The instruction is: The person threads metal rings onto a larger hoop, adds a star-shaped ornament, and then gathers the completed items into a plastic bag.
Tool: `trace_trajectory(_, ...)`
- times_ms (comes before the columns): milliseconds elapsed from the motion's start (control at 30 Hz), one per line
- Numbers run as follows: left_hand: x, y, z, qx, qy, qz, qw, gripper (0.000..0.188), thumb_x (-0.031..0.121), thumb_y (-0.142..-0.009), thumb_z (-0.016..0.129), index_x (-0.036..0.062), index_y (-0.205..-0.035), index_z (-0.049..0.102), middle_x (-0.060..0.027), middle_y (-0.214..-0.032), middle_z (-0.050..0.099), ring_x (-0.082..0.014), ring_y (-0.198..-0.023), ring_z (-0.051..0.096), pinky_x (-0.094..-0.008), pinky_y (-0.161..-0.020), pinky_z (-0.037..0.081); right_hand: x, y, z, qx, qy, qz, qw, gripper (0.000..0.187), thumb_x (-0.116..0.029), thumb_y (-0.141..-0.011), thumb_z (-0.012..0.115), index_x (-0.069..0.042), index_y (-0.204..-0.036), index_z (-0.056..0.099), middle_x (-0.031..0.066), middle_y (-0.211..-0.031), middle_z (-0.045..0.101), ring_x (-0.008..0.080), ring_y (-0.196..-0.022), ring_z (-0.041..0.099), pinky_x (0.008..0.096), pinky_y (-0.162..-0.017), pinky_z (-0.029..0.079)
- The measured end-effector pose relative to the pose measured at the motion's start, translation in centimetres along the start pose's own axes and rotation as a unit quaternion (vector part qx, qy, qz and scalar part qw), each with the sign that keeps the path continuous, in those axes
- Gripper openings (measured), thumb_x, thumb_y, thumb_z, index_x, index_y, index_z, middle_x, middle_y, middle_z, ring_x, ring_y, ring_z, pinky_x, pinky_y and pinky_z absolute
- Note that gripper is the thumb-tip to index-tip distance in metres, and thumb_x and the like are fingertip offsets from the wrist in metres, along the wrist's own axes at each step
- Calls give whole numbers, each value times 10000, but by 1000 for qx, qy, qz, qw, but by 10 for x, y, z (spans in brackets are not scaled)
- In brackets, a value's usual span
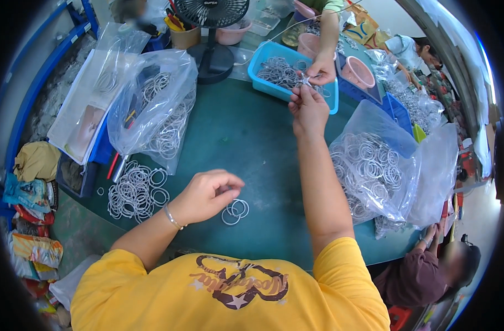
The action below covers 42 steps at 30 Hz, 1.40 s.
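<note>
My right hand (pixel 310 110) reaches far across the table to the near edge of a light blue basin (pixel 333 99). Its fingertips pinch something small and shiny, whose kind I cannot make out. Another person's hand (pixel 321 69) comes from the far side and meets my fingertips there. Grey metal rings (pixel 278 71) fill the basin. My left hand (pixel 210 190), with a bracelet on its wrist, hovers over the table, loosely bent and holding nothing, thumb apart from the fingers. Just beside it lie a few loose rings (pixel 235 212).
A pile of rings (pixel 136 190) lies on the green table (pixel 241 143) at left, below a clear bag of rings (pixel 172 124). Another ring-filled bag (pixel 370 171) stands at right. A black fan (pixel 210 60) stands at the back. Other people sit at the right.
</note>
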State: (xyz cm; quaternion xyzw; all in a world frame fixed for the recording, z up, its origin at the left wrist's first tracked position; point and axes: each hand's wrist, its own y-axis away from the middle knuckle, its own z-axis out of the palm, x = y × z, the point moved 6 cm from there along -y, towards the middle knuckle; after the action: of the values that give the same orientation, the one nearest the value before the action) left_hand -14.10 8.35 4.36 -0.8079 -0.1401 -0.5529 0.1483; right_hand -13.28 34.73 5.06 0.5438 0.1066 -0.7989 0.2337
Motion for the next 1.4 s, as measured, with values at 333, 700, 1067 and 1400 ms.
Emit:
trace_trajectory(333,-12,-34,-12,154,363,-63,917,243,90,-869,596,-12,-1088,562,-69,-879,616,-119,-728,607,-228,-642,504,16,122,13,-390,215,77,892,116,-92,-887,561,18,-900,598,33,-781,605,83,-712,555,218,-651,464)
trace_trajectory(700,-11,-19,-4,132,415,-61,898,150,50,-875,567,-40,-995,577,-146,-900,646,-203,-796,660,-310,-719,561,11,134,6,-390,239,13,889,124,-61,-858,589,39,-923,626,49,-805,635,92,-731,577,219,-669,473)
trace_trajectory(1067,-12,-17,-1,131,378,-62,914,154,2,-849,580,-44,-996,574,-151,-912,643,-201,-816,656,-308,-745,555,11,136,5,-384,158,21,910,118,-55,-857,593,36,-920,631,61,-809,643,96,-737,589,215,-668,484)
trace_trajectory(1400,-20,-12,8,157,486,-83,856,299,-22,-829,594,-22,-1126,556,-125,-992,625,-178,-898,624,-305,-799,540,17,142,-6,-326,115,12,938,132,-72,-862,604,37,-937,612,58,-814,631,90,-712,586,207,-649,490)
